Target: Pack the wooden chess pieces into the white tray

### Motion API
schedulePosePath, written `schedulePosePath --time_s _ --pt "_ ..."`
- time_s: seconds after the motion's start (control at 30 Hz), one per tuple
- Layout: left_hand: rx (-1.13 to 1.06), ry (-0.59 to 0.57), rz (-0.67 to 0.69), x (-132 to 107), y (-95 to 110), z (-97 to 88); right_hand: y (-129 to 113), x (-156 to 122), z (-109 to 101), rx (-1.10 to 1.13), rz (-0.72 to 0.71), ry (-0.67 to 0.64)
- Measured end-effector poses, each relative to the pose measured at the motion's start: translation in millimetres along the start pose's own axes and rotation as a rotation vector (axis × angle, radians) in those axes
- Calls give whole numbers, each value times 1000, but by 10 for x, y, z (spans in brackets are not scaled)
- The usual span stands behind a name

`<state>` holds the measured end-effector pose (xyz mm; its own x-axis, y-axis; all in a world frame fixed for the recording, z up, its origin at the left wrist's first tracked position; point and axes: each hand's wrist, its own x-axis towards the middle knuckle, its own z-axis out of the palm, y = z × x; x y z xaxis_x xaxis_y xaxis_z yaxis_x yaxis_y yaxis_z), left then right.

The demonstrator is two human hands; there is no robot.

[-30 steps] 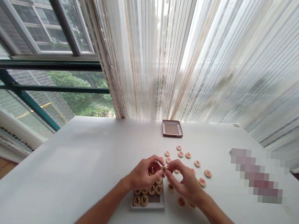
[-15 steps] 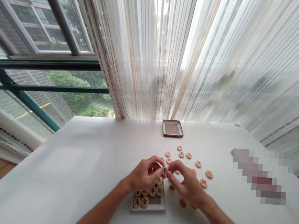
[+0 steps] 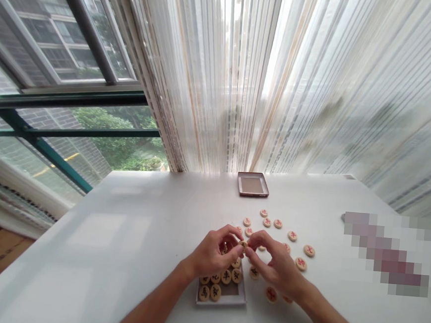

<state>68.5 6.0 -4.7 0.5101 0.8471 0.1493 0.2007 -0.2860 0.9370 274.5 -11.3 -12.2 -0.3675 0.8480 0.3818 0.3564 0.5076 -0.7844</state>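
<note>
Round game piece (image 3: 242, 245), just below the frame's middle, is pinched at its edges by left hand (image 3: 211, 253) and right hand (image 3: 277, 262), probably to keep it steady.

A white table (image 3: 126, 254) spreads beneath a window (image 3: 83, 27), with pale patches of daylight (image 3: 101, 232) lying across its left side. Sheer striped curtains (image 3: 213, 91) hang in folds behind the table's far edge, daylight glowing through them. At left, beyond the window's green bars (image 3: 91, 133), stand a grey brick wall (image 3: 82, 152), leafy greenery (image 3: 104, 148) and a building (image 3: 42, 31). A brown cardboard box (image 3: 3, 252) sits beside the table, at far left.
</note>
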Motion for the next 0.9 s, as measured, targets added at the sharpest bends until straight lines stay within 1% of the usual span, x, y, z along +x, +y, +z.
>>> schedulePosePath --time_s 0.13,0.3,0.4,0.5,0.57,0.63,0.77,0.9 --pt "10 25 -17 5 7 11 -13 -3 7 -2 13 -8" --pt "-10 -15 -5 2 39 -14 -35 15 0 17 -1 11" --pt "59 7 25 17 39 -101 -33 29 -34 39 -9 35" --pt "231 38 51 35 4 -248 -16 36 -79 22 -38 46" --pt "361 24 41 37 -37 -353 -1 37 -101 -3 -60 32" --pt "441 -3 4 32 -85 -439 12 40 -113 -8 -67 10" --pt "444 -118 -116 21 -175 -521 10 68 -118 12 -48 -29" --pt "452 -154 -150 32 -229 -521 -89 81 -118 50 13 -68"
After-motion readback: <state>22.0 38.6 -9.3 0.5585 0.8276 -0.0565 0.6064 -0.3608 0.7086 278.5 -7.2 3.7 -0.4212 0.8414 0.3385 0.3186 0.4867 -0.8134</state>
